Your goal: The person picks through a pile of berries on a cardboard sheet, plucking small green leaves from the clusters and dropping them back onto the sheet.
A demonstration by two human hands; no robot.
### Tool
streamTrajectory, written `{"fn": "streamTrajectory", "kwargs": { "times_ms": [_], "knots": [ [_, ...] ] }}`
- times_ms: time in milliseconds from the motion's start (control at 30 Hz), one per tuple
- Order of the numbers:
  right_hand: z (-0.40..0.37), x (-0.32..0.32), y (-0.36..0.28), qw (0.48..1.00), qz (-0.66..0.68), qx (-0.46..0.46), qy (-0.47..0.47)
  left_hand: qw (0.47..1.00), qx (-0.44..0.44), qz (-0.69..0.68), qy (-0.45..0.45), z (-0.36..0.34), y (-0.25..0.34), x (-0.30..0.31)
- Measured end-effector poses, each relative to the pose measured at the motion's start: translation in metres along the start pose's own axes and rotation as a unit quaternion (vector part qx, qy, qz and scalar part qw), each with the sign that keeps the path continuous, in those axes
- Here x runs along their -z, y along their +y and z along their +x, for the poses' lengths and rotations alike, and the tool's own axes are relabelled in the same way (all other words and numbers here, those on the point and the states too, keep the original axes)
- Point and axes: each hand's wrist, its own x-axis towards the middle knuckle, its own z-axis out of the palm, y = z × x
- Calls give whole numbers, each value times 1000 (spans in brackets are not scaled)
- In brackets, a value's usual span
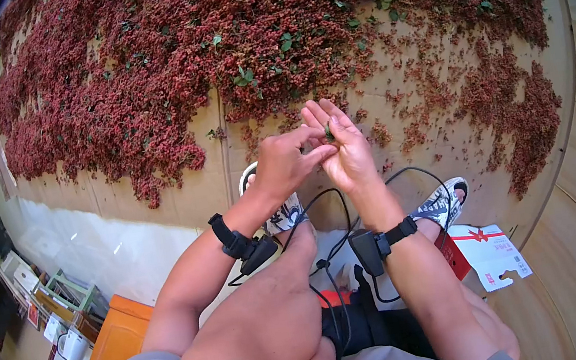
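My left hand (286, 159) is closed in a pinch, its thumb and fingertips against the palm side of my right hand. Whatever it may hold is too small to make out. Turned palm up, my right hand (346, 147) has its fingers partly stretched and its thumb folded in over a small green leafy sprig (328, 131). Both hands are above the near edge of a wide spread of small red berry clusters (139, 83), probably peppercorns. Scattered green leaves (243, 76) lie among the clusters.
Cardboard sheets (178, 189) lie under the clusters. My patterned slippers (448, 202) stand at their near edge. Black cables (342, 205) run between the wrist bands. A red and white box (491, 254) is by my right leg, an orange wooden stool (116, 347) at lower left.
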Motion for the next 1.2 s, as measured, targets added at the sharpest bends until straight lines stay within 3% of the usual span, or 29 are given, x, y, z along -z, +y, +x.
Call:
{"fn": "streamTrajectory", "kwargs": {
  "times_ms": [300,367,400,467,633,767,1033,1100,1167,1200],
  "knots": [
    [-1,-1,1,1000,11,24,4,998,-31,-42,19,-1,-5,-3],
    [-1,1,0,999,19,29,10,991,79,-92,-55,-1,4,5],
    [0,2,-2,999,13,32,11,991,79,-92,-55,-1,2,5],
    [-1,4,-5,999,7,35,11,955,158,-247,-49,-3,-5,1],
    [-8,3,-12,995,-79,-28,50,909,228,-348,-23,3,-9,0],
    [-10,10,-13,993,-94,-16,68,870,290,-399,-24,4,-10,3],
    [-14,10,-13,975,-205,13,85,880,291,-375,-33,3,-9,6],
    [-15,6,-13,983,-165,-11,85,880,293,-372,-41,3,-11,5],
    [-15,3,-11,988,-124,-36,84,959,112,-253,-52,-2,-24,-4],
    [-15,0,-10,985,-123,-49,111,946,175,-246,-115,0,-8,8]
  ]
}}
